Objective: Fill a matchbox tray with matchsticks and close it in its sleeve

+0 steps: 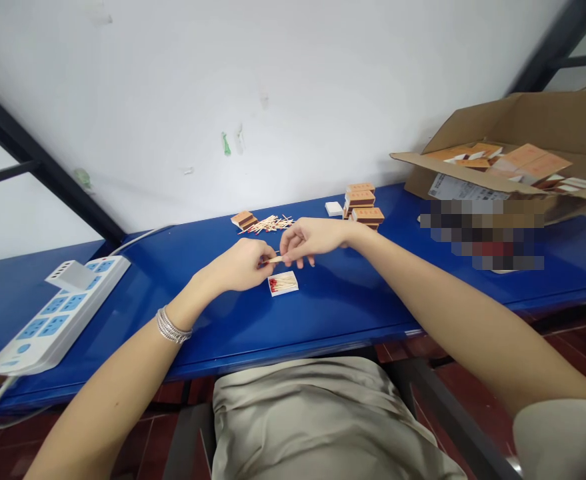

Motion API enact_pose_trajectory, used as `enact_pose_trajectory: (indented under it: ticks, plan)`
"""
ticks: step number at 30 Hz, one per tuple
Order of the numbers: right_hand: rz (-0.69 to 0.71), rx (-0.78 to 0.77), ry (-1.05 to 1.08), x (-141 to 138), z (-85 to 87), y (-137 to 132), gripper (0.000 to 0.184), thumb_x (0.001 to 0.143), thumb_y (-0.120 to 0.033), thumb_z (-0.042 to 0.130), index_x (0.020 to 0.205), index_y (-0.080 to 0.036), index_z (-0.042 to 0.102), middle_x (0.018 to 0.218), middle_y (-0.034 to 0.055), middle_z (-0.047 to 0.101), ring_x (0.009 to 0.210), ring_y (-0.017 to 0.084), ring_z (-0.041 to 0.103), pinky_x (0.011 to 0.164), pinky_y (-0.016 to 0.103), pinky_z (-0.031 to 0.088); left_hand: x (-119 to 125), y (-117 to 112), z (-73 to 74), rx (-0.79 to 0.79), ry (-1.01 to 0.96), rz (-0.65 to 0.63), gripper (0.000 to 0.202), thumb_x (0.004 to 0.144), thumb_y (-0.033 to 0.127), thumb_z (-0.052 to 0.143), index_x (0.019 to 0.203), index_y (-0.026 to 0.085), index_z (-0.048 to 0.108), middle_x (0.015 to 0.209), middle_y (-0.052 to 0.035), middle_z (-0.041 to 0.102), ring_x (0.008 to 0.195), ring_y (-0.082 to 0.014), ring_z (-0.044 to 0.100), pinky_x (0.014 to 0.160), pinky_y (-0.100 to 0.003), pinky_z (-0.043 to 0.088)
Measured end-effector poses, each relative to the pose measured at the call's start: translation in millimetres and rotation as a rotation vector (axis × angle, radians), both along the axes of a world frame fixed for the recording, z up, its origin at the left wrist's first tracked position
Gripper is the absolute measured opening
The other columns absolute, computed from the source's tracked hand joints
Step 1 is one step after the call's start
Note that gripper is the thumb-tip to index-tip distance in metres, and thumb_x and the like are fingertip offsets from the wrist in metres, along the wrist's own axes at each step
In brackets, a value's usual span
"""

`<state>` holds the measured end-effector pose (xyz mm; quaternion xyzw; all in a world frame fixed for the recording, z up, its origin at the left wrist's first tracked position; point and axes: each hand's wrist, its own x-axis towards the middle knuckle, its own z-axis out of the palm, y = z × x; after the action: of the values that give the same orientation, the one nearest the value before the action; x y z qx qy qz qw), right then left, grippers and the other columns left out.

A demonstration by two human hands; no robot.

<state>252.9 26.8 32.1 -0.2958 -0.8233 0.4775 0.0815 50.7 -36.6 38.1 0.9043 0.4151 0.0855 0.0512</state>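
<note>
My left hand (240, 265) and my right hand (310, 239) meet above the blue table (353, 307), both pinched on a small bundle of matchsticks (275, 259) held between them. Just below them lies an open white matchbox tray (283, 283) with red-tipped matches inside. A loose pile of matchsticks (270, 225) lies farther back, beside a small orange matchbox (243, 219). A silver bracelet sits on my left wrist.
Stacked orange matchboxes (363, 204) and a white tray (333, 208) stand behind my right hand. An open cardboard box (517, 150) with more matchboxes sits at the back right. A white and blue power strip (57, 312) lies at the left. The white wall runs behind the table.
</note>
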Motion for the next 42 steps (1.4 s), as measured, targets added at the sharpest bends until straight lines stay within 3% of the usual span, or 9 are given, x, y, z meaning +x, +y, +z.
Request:
enact_pose_trajectory:
  ticks: [4, 10, 18, 24, 32, 42]
  plan:
    - [-0.056, 0.048, -0.002, 8, 8.7, 1, 0.043, 0.071, -0.055, 0.069, 0.084, -0.014, 0.069, 0.083, 0.0074, 0.072, 0.065, 0.012, 0.064, 0.056, 0.024, 0.049, 3, -8, 3.3, -0.105, -0.028, 0.000, 0.016, 0.079, 0.019, 0.052, 0.074, 0.014, 0.066, 0.062, -0.0014, 0.064, 0.049, -0.0091, 0.048, 0.052, -0.023, 0.034]
    - [-0.098, 0.090, -0.017, 8, 5.8, 5, 0.038, 0.072, -0.051, 0.070, 0.084, -0.015, 0.069, 0.084, 0.0079, 0.071, 0.068, 0.014, 0.065, 0.056, 0.024, 0.049, 6, -11, 2.2, -0.143, -0.030, -0.013, 0.015, 0.077, 0.018, 0.052, 0.080, 0.015, 0.067, 0.065, -0.0010, 0.067, 0.050, -0.0101, 0.052, 0.053, -0.024, 0.037]
    - [0.099, 0.050, -0.178, 5, 9.4, -6, 0.044, 0.058, -0.050, 0.079, 0.084, -0.015, 0.069, 0.073, 0.0029, 0.070, 0.062, 0.012, 0.062, 0.056, 0.023, 0.046, 8, -13, 3.4, -0.114, 0.004, -0.032, 0.013, 0.076, 0.018, 0.054, 0.079, 0.015, 0.066, 0.065, -0.0017, 0.065, 0.052, -0.0108, 0.052, 0.054, -0.024, 0.038]
    - [0.101, -0.006, -0.257, 0, 7.4, -12, 0.047, 0.049, -0.050, 0.083, 0.075, -0.016, 0.063, 0.066, 0.0010, 0.069, 0.060, 0.014, 0.064, 0.054, 0.024, 0.049, 9, -16, 6.0, -0.171, -0.008, -0.050, 0.011, 0.076, 0.020, 0.058, 0.081, 0.016, 0.067, 0.069, -0.0018, 0.066, 0.055, -0.0111, 0.054, 0.056, -0.023, 0.039]
    - [0.086, -0.013, -0.236, -4, 3.6, -13, 0.042, 0.050, -0.041, 0.083, 0.074, -0.017, 0.059, 0.064, -0.0006, 0.068, 0.057, 0.013, 0.064, 0.052, 0.023, 0.049, 9, -17, 5.8, -0.134, 0.024, -0.048, 0.010, 0.074, 0.018, 0.059, 0.081, 0.015, 0.066, 0.065, -0.0012, 0.063, 0.052, -0.0105, 0.050, 0.053, -0.023, 0.037]
    - [0.074, 0.049, -0.219, 2, 8.2, -10, 0.024, 0.063, -0.028, 0.073, 0.082, -0.017, 0.066, 0.069, -0.0001, 0.070, 0.059, 0.012, 0.063, 0.053, 0.023, 0.049, 9, -16, 4.7, -0.150, 0.007, -0.030, 0.015, 0.073, 0.017, 0.060, 0.087, 0.016, 0.066, 0.067, -0.0012, 0.064, 0.056, -0.0117, 0.054, 0.056, -0.023, 0.040]
